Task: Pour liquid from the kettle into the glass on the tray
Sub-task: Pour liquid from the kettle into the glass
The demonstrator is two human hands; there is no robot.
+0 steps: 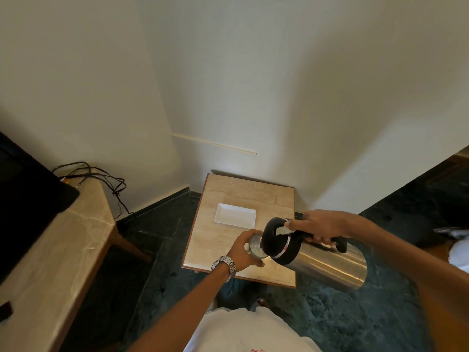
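A steel kettle [327, 262] with a black lid and handle is tipped nearly level, its spout end over a clear glass [256, 246]. My right hand [322, 227] grips the kettle's black handle from above. My left hand [245, 250], a metal watch on its wrist, wraps around the glass and holds it over the near part of the small table. The white rectangular tray [234, 215] lies empty just beyond the glass. The kettle's lid hides part of the glass; I cannot make out any liquid stream.
The small beige stone-topped table [243, 191] stands against the white wall. A long stone-topped counter [58, 250] runs along the left with a black screen [22, 204] and loose cables [101, 179]. Dark green floor surrounds the table.
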